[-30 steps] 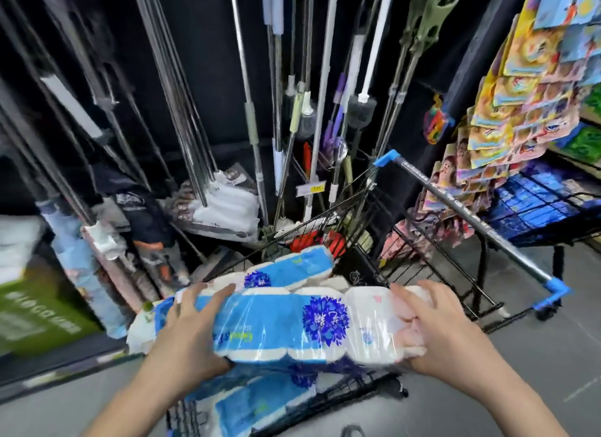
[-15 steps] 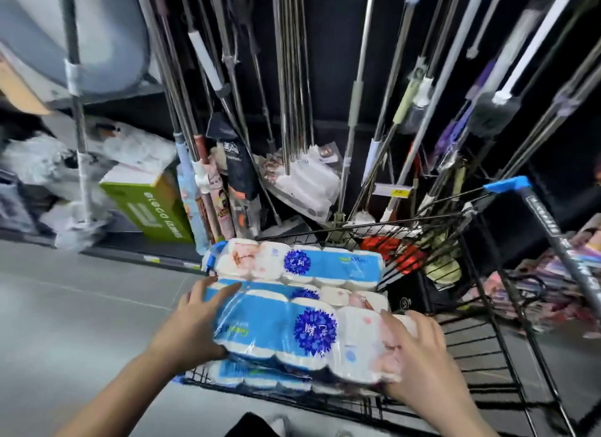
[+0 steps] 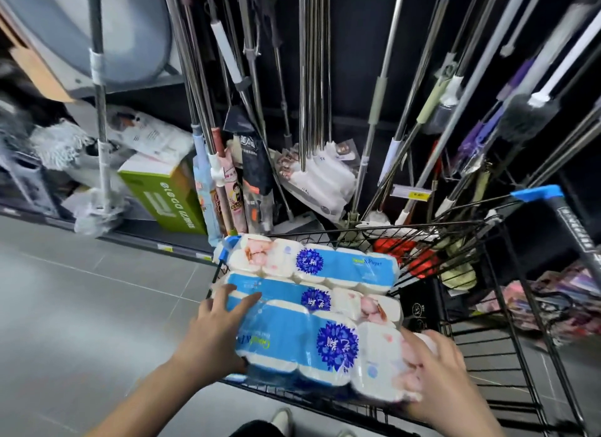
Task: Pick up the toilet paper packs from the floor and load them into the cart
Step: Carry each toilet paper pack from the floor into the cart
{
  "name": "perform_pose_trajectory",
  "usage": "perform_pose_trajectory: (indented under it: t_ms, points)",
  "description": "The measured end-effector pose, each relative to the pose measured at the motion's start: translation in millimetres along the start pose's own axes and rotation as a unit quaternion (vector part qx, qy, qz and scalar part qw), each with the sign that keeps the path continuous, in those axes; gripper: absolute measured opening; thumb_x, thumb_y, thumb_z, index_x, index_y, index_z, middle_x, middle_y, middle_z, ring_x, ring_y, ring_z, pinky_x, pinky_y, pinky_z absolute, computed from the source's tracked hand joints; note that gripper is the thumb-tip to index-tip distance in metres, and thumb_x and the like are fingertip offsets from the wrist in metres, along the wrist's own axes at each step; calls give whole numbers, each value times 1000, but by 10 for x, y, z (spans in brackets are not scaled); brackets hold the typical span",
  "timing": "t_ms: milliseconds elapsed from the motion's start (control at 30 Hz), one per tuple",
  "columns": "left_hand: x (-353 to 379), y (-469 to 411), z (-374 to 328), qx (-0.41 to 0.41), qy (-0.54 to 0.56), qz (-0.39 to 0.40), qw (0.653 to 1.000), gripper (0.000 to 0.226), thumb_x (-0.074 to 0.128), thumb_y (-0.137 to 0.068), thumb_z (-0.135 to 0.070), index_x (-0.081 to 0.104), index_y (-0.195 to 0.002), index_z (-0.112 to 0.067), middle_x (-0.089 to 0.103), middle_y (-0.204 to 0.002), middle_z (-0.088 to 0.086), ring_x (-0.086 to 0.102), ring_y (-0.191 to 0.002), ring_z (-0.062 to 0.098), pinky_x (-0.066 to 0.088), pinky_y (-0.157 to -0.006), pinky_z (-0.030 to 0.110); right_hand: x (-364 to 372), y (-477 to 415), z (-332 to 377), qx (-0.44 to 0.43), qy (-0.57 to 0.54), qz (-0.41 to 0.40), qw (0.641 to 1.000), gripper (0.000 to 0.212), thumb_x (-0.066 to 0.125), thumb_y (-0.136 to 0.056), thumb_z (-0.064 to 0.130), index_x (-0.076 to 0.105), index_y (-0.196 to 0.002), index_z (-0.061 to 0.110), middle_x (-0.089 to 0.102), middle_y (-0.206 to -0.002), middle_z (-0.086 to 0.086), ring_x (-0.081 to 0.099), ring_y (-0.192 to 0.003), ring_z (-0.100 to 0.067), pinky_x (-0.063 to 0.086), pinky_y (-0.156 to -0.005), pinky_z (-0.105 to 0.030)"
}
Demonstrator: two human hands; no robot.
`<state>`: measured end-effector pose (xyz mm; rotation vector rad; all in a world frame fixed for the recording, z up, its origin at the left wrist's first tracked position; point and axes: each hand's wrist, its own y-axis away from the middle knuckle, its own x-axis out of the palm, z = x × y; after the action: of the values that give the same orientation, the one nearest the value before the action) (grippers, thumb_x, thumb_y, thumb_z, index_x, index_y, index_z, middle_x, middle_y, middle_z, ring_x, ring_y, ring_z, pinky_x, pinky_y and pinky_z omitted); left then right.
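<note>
A blue and white toilet paper pack (image 3: 312, 345) lies at the near edge of the black wire cart (image 3: 507, 355), on top of other packs. My left hand (image 3: 218, 329) holds its left end, fingers spread over the wrap. My right hand (image 3: 432, 375) grips its right end with curled fingers. A second pack (image 3: 312, 295) lies just behind it, and a third pack (image 3: 312, 262) rests at the cart's far side. The cart's blue-capped handle (image 3: 536, 192) rises at the right.
Mop and broom poles (image 3: 312, 78) hang on a dark rack behind the cart. A green box (image 3: 169, 199) stands on the low shelf at the left. Grey tiled floor (image 3: 81, 306) spreads to the left. Packaged goods (image 3: 559, 293) lie at the right. A shoe (image 3: 283, 420) shows below.
The view has swung left and downward. Both hands have lowered the pack toward the near edge of the cart, onto the packs inside, and still hold its two ends.
</note>
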<state>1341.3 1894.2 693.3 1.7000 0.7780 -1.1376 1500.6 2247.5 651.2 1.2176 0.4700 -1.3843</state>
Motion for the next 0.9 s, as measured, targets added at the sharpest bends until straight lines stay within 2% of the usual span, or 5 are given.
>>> perform_pose_trajectory:
  t_ms: [100, 300, 433, 567, 900]
  points:
    - [131, 4, 28, 1, 16, 28, 999, 115, 71, -58, -48, 13, -157, -50, 10, -158, -1, 38, -136, 32, 46, -109, 40, 104, 3, -68, 6, 4, 6, 1000, 111, 64, -59, 46, 8, -154, 53, 2, -148, 8, 6, -147, -18, 36, -116, -30]
    - [387, -107, 50, -23, 13, 53, 998, 115, 74, -63, -42, 10, -158, -49, 6, -161, 4, 36, -138, 36, 43, -111, 41, 410, -95, -82, -10, 27, 9, 1000, 109, 63, -60, 47, 15, -157, 46, 8, -150, 6, 9, -146, -19, 46, -105, -28]
    - [504, -151, 84, -40, 5, 79, 996, 113, 75, -66, -40, 10, -158, -47, 6, -162, 5, 34, -141, 34, 43, -112, 41, 547, -240, -99, -25, 43, 27, 998, 114, 63, -57, 54, 12, -159, 43, 8, -151, 4, 9, -145, -20, 47, -105, -31]
    - [595, -220, 93, -49, -23, 86, 995, 112, 76, -68, -40, 10, -158, -46, 7, -162, 5, 33, -141, 34, 43, -112, 42, 702, -327, -64, -16, 34, 33, 999, 117, 73, -64, 51, 7, -161, 40, 6, -157, 0, 8, -149, -23, 45, -109, -34]
    - [893, -258, 215, -50, -56, 72, 995, 112, 78, -67, -40, 12, -157, -46, 7, -162, 6, 30, -141, 37, 41, -112, 42, 1055, -397, -73, 5, 17, 33, 999, 122, 76, -63, 48, -1, -157, 54, 12, -159, 0, 12, -150, -25, 43, -111, -39]
